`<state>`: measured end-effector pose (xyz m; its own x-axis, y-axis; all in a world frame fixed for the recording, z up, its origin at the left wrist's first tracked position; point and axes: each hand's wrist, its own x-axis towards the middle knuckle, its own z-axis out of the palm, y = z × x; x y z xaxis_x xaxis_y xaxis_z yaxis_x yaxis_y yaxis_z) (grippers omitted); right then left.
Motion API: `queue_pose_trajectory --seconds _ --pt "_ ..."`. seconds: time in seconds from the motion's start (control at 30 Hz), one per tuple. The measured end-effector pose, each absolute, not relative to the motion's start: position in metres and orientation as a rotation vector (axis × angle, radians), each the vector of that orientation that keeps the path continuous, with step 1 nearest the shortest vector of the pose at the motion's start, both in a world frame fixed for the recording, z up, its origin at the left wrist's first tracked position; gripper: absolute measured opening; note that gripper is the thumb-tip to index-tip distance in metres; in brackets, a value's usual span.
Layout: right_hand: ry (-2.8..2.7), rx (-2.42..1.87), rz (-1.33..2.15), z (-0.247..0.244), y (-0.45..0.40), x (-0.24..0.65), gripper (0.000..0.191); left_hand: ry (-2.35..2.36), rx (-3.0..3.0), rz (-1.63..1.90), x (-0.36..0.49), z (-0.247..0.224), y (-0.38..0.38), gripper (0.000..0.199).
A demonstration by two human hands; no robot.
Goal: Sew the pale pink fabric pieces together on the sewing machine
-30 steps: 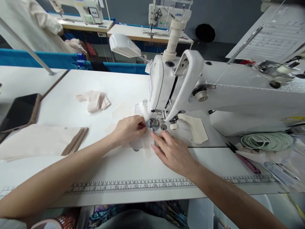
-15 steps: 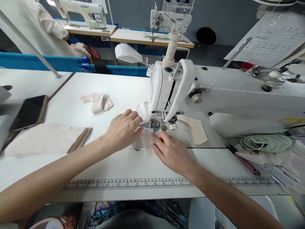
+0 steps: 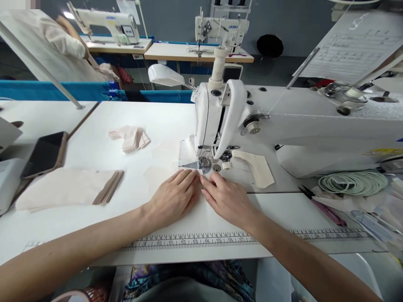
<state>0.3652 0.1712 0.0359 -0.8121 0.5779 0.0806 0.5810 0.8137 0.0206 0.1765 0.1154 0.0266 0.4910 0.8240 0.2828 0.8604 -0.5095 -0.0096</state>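
1 bare left hand [image 3: 174, 195] was placed palm-down, fingers together, and 1 bare right hand [image 3: 228, 201] was narrowly curled, both at thin pale fabric [image 3: 200, 171] before the white sewing machine [image 3: 204, 115]; grip could not be determined.

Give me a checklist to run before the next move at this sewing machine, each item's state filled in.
1. Left hand and right hand both at the work: ok, side by side.
2. Fingertips well away from the presser foot: not ok, they look close.
3. Cloth lined up: cannot tell, the hands hide much of it.
4. Snips apart from the hands: ok, off right.
5. Phone apart from the hands: ok, far left.
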Motion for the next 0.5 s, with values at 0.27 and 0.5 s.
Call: queue_pose_trajectory --seconds 0.27,0.5 --pt "-2.925 -0.902 -0.124 0.0352 0.1717 0.3638 0.041 -1.488 -2.577 -0.399 0.1763 0.0194 0.1145 0.042" --pt "-2.929 -0.995 -0.157 0.036 0.1746 0.3595 0.042 -1.475 -2.584 -0.43 0.172 0.0195 0.1228 0.038"
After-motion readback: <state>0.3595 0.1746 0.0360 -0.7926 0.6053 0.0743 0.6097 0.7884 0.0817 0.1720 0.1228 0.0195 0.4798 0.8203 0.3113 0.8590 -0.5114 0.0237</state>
